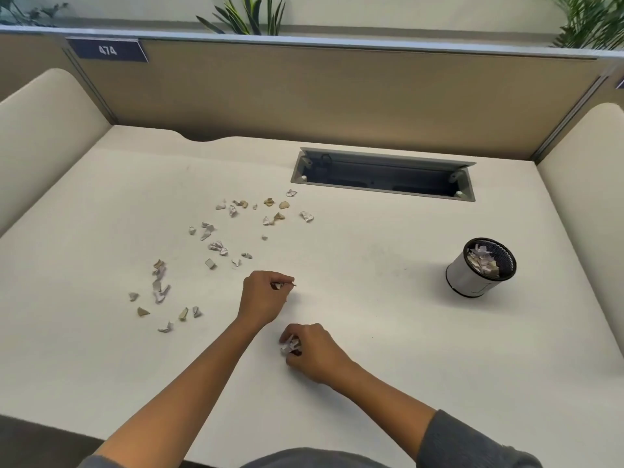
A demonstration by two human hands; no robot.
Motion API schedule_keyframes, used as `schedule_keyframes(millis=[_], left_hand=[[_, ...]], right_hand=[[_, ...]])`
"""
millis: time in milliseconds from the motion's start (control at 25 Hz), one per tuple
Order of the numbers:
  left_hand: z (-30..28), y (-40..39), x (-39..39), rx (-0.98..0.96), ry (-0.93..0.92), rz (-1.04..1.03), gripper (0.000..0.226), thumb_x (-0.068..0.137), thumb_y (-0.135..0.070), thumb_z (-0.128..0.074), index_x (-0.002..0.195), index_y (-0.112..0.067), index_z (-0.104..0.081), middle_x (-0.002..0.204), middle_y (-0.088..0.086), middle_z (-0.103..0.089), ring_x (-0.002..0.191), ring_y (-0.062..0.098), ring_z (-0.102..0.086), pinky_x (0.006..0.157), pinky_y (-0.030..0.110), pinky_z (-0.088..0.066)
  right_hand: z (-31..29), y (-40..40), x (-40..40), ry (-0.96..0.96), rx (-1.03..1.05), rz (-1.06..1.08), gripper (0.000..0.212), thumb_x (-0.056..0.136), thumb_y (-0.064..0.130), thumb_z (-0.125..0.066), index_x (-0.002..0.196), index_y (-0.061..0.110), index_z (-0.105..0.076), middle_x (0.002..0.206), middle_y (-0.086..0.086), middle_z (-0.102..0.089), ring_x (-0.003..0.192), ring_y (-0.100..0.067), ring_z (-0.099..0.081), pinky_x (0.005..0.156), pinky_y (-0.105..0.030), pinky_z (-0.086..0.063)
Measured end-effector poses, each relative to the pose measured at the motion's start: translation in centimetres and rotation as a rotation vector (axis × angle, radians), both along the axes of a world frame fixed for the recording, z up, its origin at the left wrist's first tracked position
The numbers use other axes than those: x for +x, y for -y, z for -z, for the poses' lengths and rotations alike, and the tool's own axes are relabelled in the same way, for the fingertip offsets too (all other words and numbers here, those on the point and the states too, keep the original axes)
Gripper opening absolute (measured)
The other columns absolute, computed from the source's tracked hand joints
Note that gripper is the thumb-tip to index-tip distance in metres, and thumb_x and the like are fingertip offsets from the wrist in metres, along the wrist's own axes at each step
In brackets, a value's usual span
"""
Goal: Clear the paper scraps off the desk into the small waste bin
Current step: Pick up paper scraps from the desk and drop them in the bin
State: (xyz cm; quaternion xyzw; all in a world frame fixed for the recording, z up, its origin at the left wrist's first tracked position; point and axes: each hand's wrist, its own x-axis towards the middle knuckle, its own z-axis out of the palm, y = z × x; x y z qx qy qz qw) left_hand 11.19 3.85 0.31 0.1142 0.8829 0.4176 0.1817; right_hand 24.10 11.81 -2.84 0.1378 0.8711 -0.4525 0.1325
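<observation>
Left hand (261, 295) is mid-desk toward the near edge, fingers curled, thumb & forefinger pinching a small scrap (286, 284). Right hand (312, 352) sits just nearer the front edge, fingers bunched round a wad of white scraps (290, 344). Loose paper scraps (216, 246) lie scattered over the left half of the desk (371, 315) – from the centre-back down toward the left-front. Small waste bin (467, 275) stands toward the right edge, tilted w/ its mouth facing the camera, scraps already inside.
</observation>
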Motion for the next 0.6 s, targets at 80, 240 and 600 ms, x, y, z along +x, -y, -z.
schedule_keyframes(millis=[80,240,600], left_hand=[[0.1,0.5,0.1,-0.004,0.004,-0.018,0.008,0.084,-0.016,-0.073,0.088,-0.020,-0.079,0.065,-0.007,-0.070,0.054,-0.005,-0.060,0.052,0.003,-0.041],[0.3,1.5,0.1,-0.008,0.022,-0.049,0.009,0.084,-0.016,-0.073,0.089,-0.021,-0.078,0.067,-0.004,-0.072,0.059,0.000,-0.064,0.057,0.005,-0.042],[-0.1,0.8,0.3,0.000,0.056,-0.061,0.009,0.082,-0.018,-0.073,0.084,-0.024,-0.079,0.068,-0.003,-0.072,0.054,-0.006,-0.059,0.050,0.002,-0.039]], right_hand=[[0.2,0.1,-0.4,-0.011,0.062,-0.035,0.021,0.084,0.013,-0.062,0.104,0.014,-0.070,0.104,-0.005,-0.071,0.094,-0.021,-0.065,0.076,-0.026,-0.051],[0.5,-0.3,-0.6,-0.005,0.049,-0.046,0.010,0.085,0.018,-0.067,0.093,0.015,-0.071,0.098,-0.003,-0.072,0.090,-0.018,-0.065,0.073,-0.025,-0.052],[-0.9,-6.7,1.0,0.058,-0.545,0.320,0.009,0.081,0.012,-0.068,0.083,0.009,-0.076,0.088,-0.003,-0.078,0.081,-0.016,-0.071,0.085,-0.029,-0.059]])
